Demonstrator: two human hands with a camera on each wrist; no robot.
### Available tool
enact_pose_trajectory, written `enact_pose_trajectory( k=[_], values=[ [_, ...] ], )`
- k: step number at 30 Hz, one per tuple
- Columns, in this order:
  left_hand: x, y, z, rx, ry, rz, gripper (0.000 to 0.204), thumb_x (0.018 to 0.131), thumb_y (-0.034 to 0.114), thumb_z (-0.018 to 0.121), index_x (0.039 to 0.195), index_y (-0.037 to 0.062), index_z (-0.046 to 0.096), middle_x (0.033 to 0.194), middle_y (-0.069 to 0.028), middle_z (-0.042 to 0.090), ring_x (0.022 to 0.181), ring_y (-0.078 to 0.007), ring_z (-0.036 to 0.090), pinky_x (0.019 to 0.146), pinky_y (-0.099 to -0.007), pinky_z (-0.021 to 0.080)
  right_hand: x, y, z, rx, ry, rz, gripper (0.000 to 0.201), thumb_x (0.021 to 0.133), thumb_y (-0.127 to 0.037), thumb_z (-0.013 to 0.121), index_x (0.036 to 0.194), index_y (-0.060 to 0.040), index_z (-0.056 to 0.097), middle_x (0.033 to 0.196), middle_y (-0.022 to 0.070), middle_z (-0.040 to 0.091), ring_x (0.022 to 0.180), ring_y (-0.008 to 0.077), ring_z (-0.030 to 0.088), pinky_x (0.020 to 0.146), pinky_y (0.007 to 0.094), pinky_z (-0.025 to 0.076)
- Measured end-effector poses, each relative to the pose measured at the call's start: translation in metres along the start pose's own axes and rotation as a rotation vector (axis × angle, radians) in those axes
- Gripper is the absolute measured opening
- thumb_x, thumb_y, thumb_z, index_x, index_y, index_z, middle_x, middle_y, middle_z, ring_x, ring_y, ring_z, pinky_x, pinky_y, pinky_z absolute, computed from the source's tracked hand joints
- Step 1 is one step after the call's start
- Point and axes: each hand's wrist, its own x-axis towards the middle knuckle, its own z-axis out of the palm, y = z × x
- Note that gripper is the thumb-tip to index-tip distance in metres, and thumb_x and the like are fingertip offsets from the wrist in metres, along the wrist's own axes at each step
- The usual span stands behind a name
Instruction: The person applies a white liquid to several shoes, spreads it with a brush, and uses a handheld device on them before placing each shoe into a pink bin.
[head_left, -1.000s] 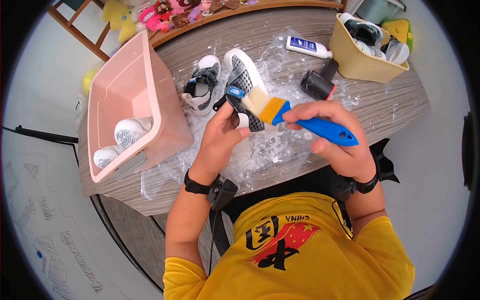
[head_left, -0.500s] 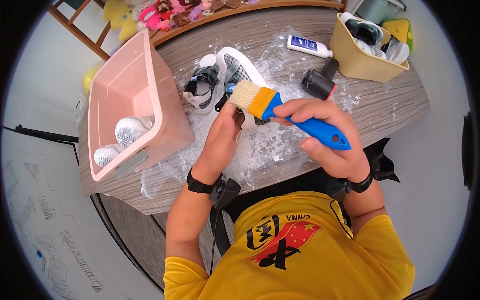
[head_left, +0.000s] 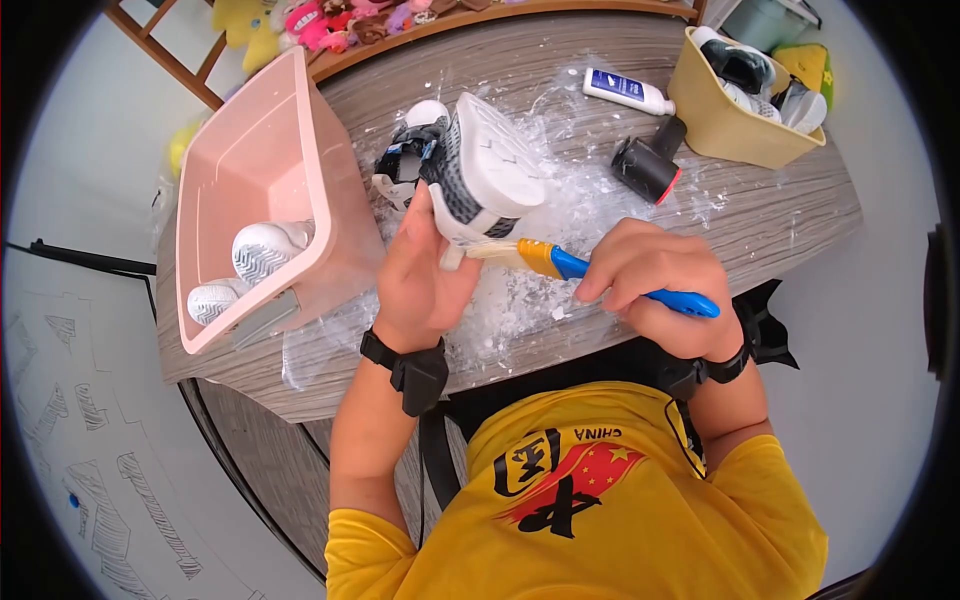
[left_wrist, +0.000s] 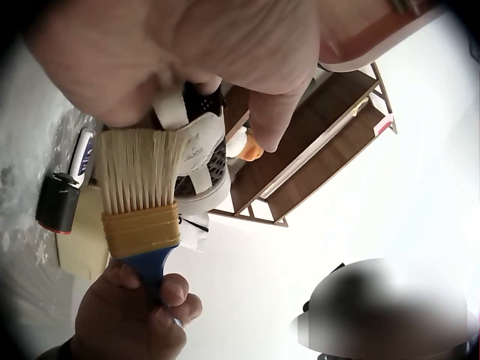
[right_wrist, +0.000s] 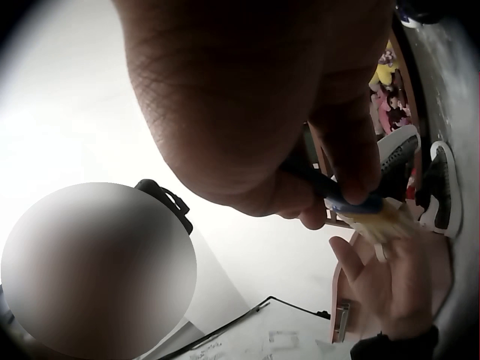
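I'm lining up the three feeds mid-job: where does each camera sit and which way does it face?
Head: looks down on the table; shows both forearms, left hand, right hand, yellow shirt.
Left wrist: sits under the left hand, looks up past the shoe and brush.
Right wrist: behind the right hand, facing the left palm.
All three show the brush.

looks like a makeshift shoe-cleaning station in a plain room. a wood-grain table smeared with white foam carries a pink bin and a yellow basket of sneakers, beside a shelf of plush toys.
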Motion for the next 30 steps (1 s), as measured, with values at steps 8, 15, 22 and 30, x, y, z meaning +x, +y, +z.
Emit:
enact_pose_trajectory(
  k=[8,15,22,30],
  values=[
    [0.0,0.001,-0.021,-0.487,-0.097,-0.055,0.064,0.093,0.033,0.053,0.144,-0.0035,0.039,0.147,-0.0174,0.046,0.134,-0.0319,0.046,0.114,-0.0458,0.035,-0.002,-0.001,-0.015,-0.038,0.088,-0.001,0.017,0.069,0.01,0.054,0.081,0.0015,0.063,0.096,0.0183,0.07,0.079,0.0264,0.066,0.072,0.034,0.052],
    [-0.005,0.0,-0.026,-0.607,-0.091,-0.185,0.072,0.083,0.039,0.054,0.141,-0.0043,0.044,0.14,-0.0189,0.053,0.125,-0.0326,0.055,0.109,-0.0434,0.041,-0.011,0.0,-0.03,-0.012,0.245,0.089,0.012,0.078,0.006,0.054,0.086,0.0005,0.062,0.104,0.018,0.068,0.089,0.0229,0.064,0.082,0.0338,0.052],
    [-0.016,0.008,0.007,0.058,-0.071,-0.286,0.066,0.066,0.024,0.079,0.122,-0.0057,0.06,0.118,-0.0117,0.067,0.105,-0.0213,0.065,0.098,-0.0303,0.046,-0.005,0.0,-0.039,0.266,0.596,0.251,0.028,0.101,-0.013,0.051,0.125,0.0015,0.047,0.108,0.0189,0.067,0.088,0.0179,0.064,0.081,0.0315,0.052],
    [-0.005,-0.017,0.012,1.28,-0.637,0.252,0.014,0.066,0.006,0.073,0.079,0.0072,0.068,0.076,-0.0079,0.064,0.067,-0.0303,0.059,0.061,-0.0347,0.047,-0.013,0.007,-0.051,0.192,0.463,0.286,0.028,0.104,-0.024,0.05,0.12,-0.0018,0.052,0.107,0.0157,0.069,0.082,0.0127,0.059,0.073,0.0266,0.048]
  ],
)
